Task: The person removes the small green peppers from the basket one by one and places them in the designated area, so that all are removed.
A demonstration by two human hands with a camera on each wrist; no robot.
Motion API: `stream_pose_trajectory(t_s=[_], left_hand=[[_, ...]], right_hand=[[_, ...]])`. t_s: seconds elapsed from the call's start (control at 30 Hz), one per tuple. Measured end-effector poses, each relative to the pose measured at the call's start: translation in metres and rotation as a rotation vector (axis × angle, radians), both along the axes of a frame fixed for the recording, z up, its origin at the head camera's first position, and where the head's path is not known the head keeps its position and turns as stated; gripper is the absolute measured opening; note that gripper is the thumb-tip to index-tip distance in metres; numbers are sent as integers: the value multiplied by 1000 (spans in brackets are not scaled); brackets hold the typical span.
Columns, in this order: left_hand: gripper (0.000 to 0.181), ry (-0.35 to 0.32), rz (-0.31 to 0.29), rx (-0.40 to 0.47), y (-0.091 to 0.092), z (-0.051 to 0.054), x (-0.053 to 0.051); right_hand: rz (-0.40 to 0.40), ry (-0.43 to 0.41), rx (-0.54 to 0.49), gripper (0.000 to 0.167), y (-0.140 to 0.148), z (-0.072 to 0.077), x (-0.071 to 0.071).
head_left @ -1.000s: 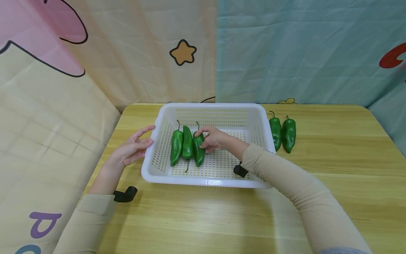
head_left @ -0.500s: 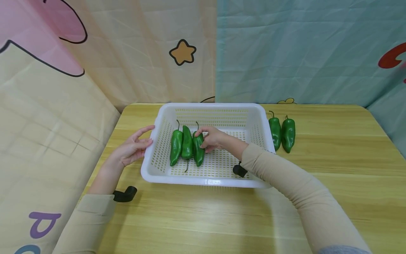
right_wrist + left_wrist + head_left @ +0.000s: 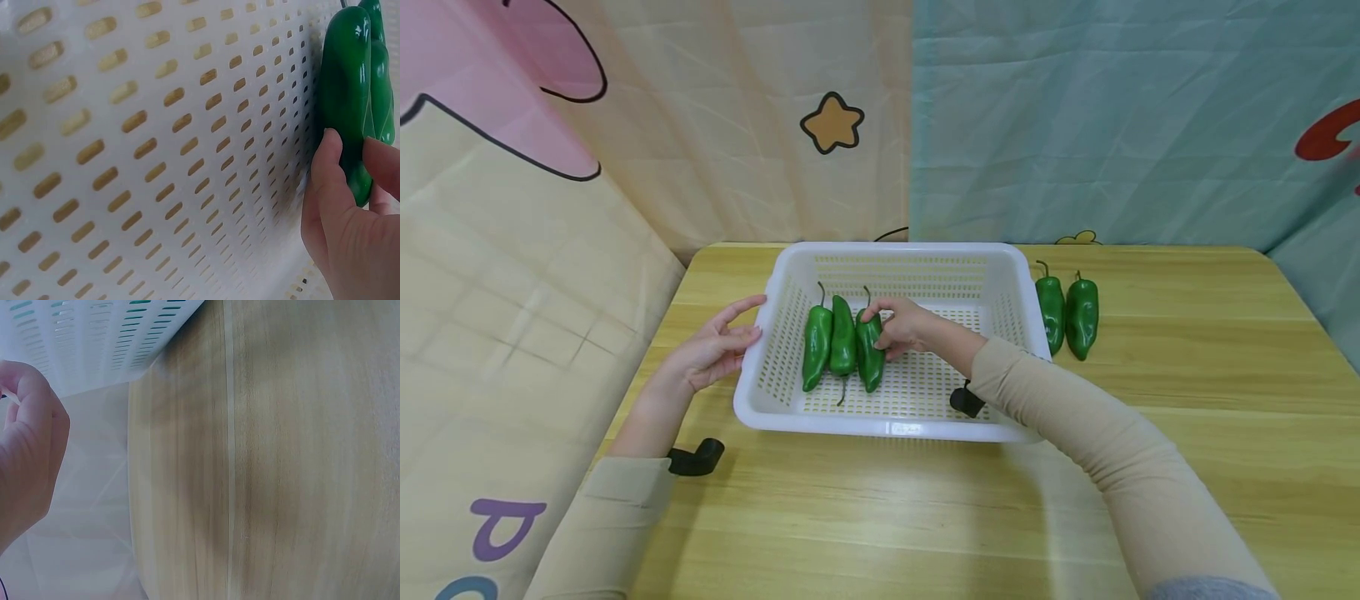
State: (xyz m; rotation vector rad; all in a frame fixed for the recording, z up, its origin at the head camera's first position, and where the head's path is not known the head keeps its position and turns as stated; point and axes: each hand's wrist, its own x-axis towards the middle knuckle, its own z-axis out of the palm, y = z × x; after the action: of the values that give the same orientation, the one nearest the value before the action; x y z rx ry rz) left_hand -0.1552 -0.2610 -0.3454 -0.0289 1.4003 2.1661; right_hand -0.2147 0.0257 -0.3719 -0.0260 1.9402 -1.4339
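In the head view a white slotted plastic basket [image 3: 906,429] stands on the wooden table. Three green peppers lie side by side in its left half: a left pepper [image 3: 817,348], a middle pepper [image 3: 842,337] with its stem toward me, and a right pepper [image 3: 870,358]. My right hand [image 3: 910,325] pinches the right pepper; in the right wrist view the thumb and fingers are at the lower end of this pepper [image 3: 345,75]. My left hand [image 3: 711,348] holds the basket's left rim, its fingertips partly hidden in the left wrist view.
Two more green peppers, one [image 3: 1051,315] against the basket's right side and another [image 3: 1082,317] beside it, lie on the table [image 3: 1187,375]. Printed curtains [image 3: 1075,125] rise behind the table and along its left. Black camera mounts [image 3: 697,458] stick out from both wrists.
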Motion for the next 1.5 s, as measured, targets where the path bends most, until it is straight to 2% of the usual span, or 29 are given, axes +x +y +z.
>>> stream_pose_trajectory(t_s=[0.63, 0.87, 1.5], left_hand=[[43, -10, 6, 5, 0, -1, 0], [43, -8, 7, 2, 0, -1, 0], [44, -10, 8, -3, 0, 0, 0]], right_hand=[[13, 9, 18, 49, 4, 3, -1], [38, 18, 24, 48, 8, 11, 1], [80, 13, -80, 47, 18, 31, 5]])
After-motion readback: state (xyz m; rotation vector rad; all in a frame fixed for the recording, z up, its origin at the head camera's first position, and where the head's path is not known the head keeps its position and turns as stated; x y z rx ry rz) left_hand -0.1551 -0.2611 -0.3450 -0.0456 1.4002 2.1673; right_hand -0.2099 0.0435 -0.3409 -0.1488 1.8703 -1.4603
